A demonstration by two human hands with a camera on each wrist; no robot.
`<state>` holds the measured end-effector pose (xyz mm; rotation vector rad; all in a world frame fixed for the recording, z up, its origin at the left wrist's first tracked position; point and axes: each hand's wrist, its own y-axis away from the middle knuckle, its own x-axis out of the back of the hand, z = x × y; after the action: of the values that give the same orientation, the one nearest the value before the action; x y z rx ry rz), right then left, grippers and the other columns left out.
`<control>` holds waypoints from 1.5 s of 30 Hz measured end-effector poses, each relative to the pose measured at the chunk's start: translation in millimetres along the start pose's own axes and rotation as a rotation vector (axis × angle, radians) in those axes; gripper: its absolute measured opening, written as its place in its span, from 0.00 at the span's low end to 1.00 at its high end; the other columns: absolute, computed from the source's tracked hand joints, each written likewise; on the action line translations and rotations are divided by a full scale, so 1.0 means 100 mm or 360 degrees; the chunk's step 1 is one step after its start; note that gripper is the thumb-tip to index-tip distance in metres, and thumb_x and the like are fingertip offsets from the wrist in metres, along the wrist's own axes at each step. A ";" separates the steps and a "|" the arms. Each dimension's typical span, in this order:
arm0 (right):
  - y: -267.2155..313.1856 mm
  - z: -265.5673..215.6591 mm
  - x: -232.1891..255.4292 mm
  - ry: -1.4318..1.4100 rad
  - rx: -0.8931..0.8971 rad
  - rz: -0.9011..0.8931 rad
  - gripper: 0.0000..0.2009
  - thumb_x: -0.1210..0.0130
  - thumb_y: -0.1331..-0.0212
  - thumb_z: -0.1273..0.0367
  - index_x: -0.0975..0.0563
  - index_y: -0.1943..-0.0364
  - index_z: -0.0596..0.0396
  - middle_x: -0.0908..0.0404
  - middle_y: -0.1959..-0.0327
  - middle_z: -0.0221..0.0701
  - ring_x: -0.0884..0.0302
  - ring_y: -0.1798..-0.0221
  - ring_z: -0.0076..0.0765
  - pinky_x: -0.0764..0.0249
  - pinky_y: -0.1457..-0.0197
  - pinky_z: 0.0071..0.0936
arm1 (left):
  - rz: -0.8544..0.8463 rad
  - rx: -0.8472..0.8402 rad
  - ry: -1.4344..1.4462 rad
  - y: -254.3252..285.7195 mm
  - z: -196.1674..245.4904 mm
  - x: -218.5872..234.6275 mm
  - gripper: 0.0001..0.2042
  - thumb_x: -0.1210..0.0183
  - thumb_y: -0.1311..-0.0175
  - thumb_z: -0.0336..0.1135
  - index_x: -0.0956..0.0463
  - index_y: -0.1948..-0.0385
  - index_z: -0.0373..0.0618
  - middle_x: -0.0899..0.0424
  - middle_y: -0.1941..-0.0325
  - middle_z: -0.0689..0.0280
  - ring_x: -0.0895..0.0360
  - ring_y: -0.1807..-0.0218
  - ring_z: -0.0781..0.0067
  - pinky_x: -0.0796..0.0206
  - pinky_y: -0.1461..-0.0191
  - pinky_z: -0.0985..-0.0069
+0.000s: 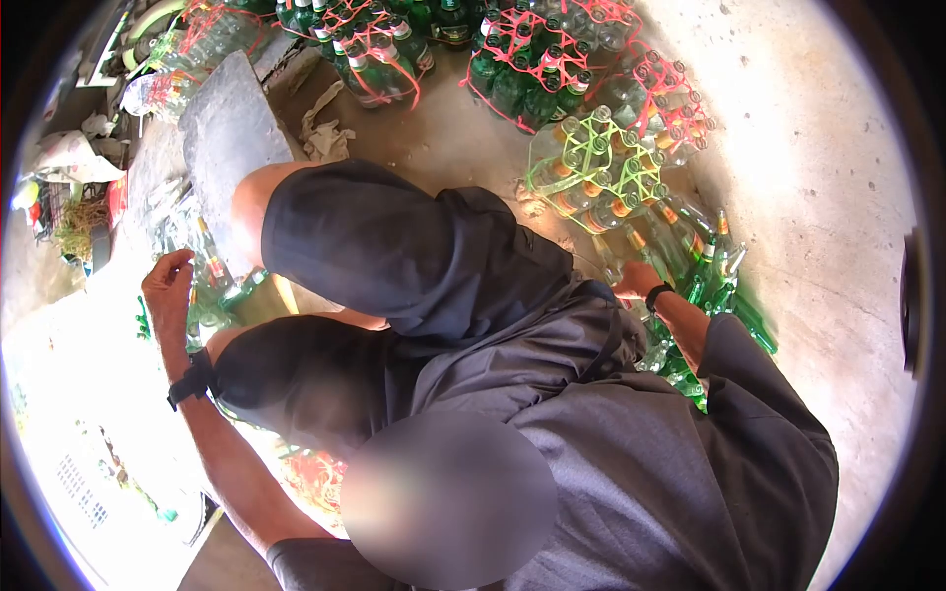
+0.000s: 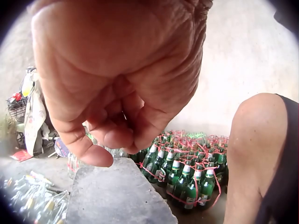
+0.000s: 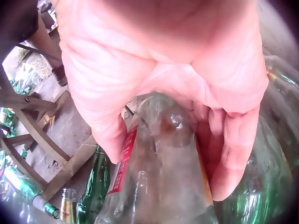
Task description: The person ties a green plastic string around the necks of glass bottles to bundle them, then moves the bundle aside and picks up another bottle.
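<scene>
My right hand is low at my right side, among loose bottles. In the right wrist view its thumb and fingers curve round the sides of a clear glass bottle with a red label. My left hand hangs beyond my left knee, fingers loosely curled. Nothing shows between those fingers in the left wrist view. Below it lies a flat grey slab. Green bottles bound with red string stand past the slab.
Clear bottles tied with green string stand in front of the right hand. Green bottles lie loose along the right side. More loose bottles lie left of the slab. A wooden frame stands beside the right hand's bottle. A pale wall rises behind.
</scene>
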<state>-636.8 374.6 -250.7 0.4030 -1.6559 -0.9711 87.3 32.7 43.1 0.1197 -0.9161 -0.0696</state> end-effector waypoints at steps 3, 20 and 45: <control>-0.01 -0.04 0.03 0.0078 -0.0043 -0.0113 0.19 0.32 0.66 0.56 0.13 0.74 0.58 0.12 0.68 0.50 0.11 0.60 0.56 0.15 0.54 0.43 | -0.0012 0.0003 -0.0013 0.03 -0.01 0.01 0.11 0.39 0.33 0.25 0.14 0.52 0.39 0.17 0.64 0.74 0.29 0.64 0.86 0.35 0.59 0.84; 0.02 -0.03 0.35 0.0178 0.0090 -0.0204 0.29 0.32 0.62 0.45 0.13 0.72 0.62 0.12 0.65 0.53 0.12 0.57 0.59 0.17 0.50 0.46 | -0.0008 -0.0002 0.0000 0.00 0.01 -0.04 0.11 0.41 0.34 0.23 0.14 0.53 0.38 0.16 0.63 0.73 0.30 0.66 0.87 0.36 0.62 0.84; 0.23 0.15 -0.12 0.0063 -0.0155 0.0053 0.30 0.29 0.64 0.56 0.19 0.57 0.64 0.12 0.60 0.52 0.12 0.54 0.58 0.16 0.50 0.48 | -0.0010 -0.0085 -0.0084 0.01 0.13 -0.14 0.11 0.42 0.35 0.24 0.13 0.56 0.37 0.16 0.66 0.72 0.30 0.67 0.86 0.36 0.60 0.83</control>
<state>-642.0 403.1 -241.7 0.3259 -1.5683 -1.0085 68.9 34.2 39.7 0.0712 -0.9658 -0.1034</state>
